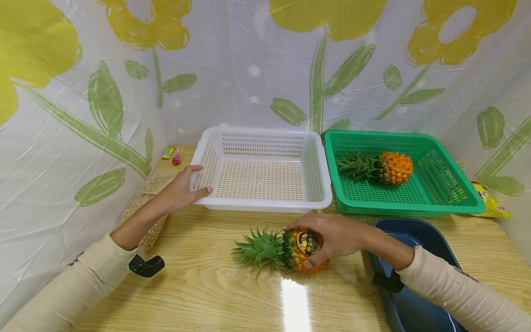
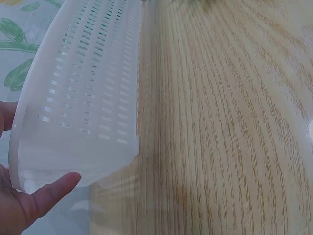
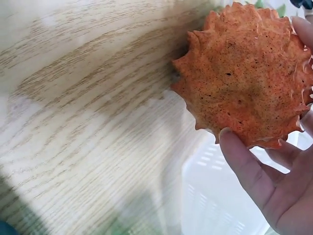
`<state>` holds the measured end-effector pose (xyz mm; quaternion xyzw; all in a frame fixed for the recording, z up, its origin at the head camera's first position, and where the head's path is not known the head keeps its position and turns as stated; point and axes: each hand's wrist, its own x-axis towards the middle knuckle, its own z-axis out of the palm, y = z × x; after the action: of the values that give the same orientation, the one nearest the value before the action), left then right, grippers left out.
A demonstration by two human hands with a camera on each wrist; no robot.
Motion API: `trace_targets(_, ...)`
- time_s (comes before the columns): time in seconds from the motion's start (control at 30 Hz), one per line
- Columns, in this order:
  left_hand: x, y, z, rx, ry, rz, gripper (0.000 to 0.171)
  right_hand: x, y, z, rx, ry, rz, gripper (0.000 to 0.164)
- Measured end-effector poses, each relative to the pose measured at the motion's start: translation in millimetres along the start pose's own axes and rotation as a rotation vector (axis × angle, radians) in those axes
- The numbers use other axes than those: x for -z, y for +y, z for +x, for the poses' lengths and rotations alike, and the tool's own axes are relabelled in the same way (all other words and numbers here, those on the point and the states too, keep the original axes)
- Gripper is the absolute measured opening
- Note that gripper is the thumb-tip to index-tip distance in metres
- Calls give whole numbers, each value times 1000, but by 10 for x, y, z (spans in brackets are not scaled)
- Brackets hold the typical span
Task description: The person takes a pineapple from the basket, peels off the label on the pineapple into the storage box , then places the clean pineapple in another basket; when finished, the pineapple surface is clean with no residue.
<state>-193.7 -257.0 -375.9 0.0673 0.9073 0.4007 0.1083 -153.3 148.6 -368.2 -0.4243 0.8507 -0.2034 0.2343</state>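
At the left end of the white plastic basket [image 1: 257, 203], my left hand [image 1: 180, 189] grips the front corner. In the left wrist view its thumb [image 2: 56, 193] lies along the outside of the basket's wall. My right hand [image 1: 342, 233] holds a pineapple [image 1: 292, 260] round its body from above, in front of the basket. The fruit lies sideways, its green crown [image 1: 261, 249] pointing left and a round dark label [image 1: 308, 243] facing up. Close up in the right wrist view is the orange base [image 3: 244, 83], with fingers around its edge.
A green basket [image 1: 408, 206] with another pineapple [image 1: 396, 168] inside stands right of the white one. The dark blue basin [image 1: 415, 295] sits under my right forearm. A bag of beige pieces [image 1: 151, 237] and small candies [image 1: 176, 159] lie left; a yellow packet [image 1: 493, 205] lies far right.
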Motion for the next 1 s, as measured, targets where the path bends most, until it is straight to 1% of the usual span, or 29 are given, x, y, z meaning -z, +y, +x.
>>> trace_targets(0.17,9,6,-10,7,12,25,81,-7,-5,-2,-38,0,39,86)
trace_targets(0.27,13,15,-17,19,35,67,83,-12,-8,-5,-58,-1,45,91)
trace_targets(0.4,16,15,-28,28,74,116,85,-16,-6,-9,-69,3,48,91)
trace_targets(0.63,36,32,-66,-15,166,165,80,-26,5,-16,-51,15,62,88)
trace_targets(0.87,50,97,-143,-63,213,158,76,-28,18,-14,-27,19,80,83)
trace_targets(1.0,40,142,-189,-97,270,163,72,-31,24,-13,-21,25,75,83)
